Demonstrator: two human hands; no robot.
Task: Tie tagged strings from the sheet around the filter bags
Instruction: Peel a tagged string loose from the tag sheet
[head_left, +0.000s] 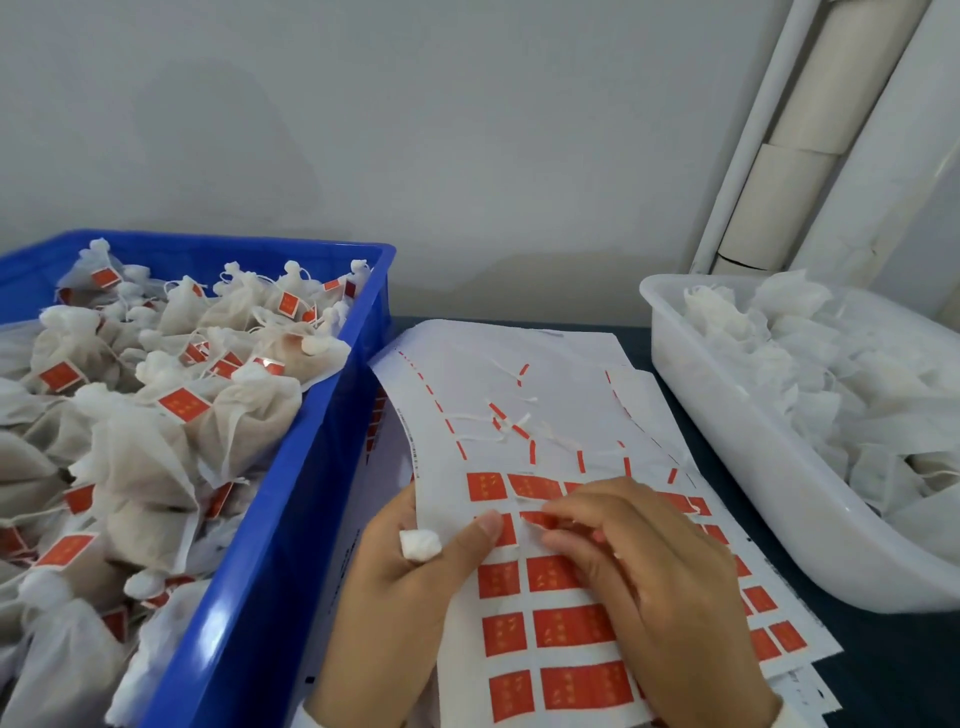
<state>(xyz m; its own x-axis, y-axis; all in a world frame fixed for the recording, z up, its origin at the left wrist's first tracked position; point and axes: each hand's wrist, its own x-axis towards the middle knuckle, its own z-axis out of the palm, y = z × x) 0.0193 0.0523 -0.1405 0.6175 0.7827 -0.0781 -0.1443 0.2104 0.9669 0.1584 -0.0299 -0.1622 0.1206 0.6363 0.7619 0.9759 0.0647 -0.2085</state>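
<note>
A white sheet (519, 405) with rows of red tags and thin white strings lies on the table in front of me. My left hand (405, 587) holds the sheet's left edge under the thumb, and the bunched top of a white filter bag (420, 543) pokes out between its fingers. My right hand (649, 582) rests on the sheet, its fingertips pinching a red tag (537, 519) in the second row. The rest of the bag is hidden under the sheet and hand.
A blue crate (291, 519) on the left is piled with tied, tagged filter bags (171, 395). A translucent white tub (753, 467) on the right holds untied white bags. More sheets lie stacked beneath. A wall and white pipes stand behind.
</note>
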